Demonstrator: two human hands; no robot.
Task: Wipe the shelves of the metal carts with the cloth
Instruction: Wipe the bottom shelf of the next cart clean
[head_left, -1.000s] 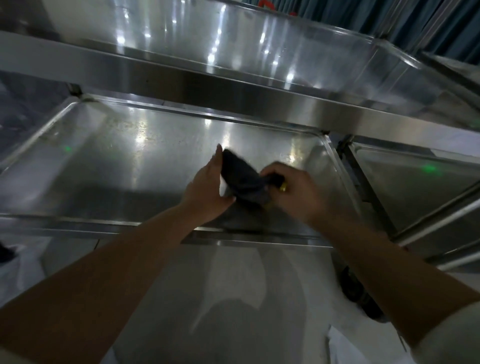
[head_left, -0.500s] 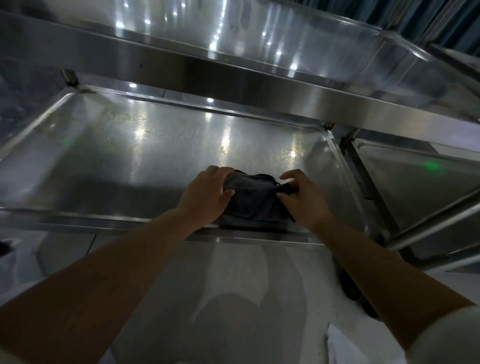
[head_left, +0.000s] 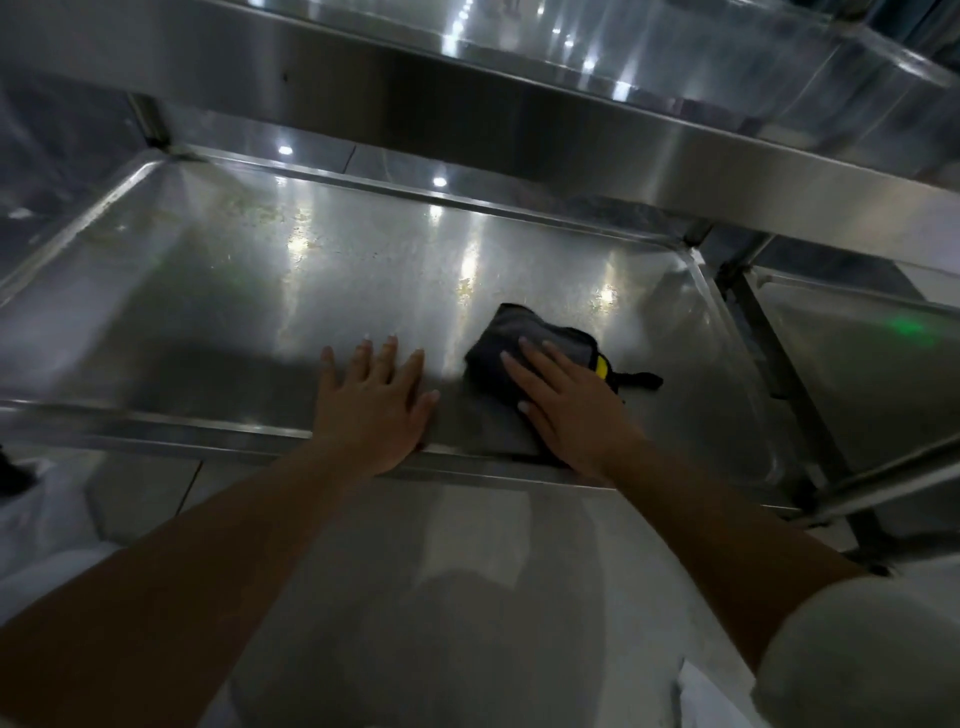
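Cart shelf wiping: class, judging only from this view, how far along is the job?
Done: the cloth is folded and down on the shelf. In hand: the right hand presses it flat; the left hand rests beside it. Left: smudges across the far side suggest most wiping remains.

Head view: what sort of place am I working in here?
Likely a commercial kitchen or institutional service area, though that is a guess. You face a stainless steel cart shelf with a raised rim, another steel shelf above it, and a second cart alongside on a pale tiled floor.
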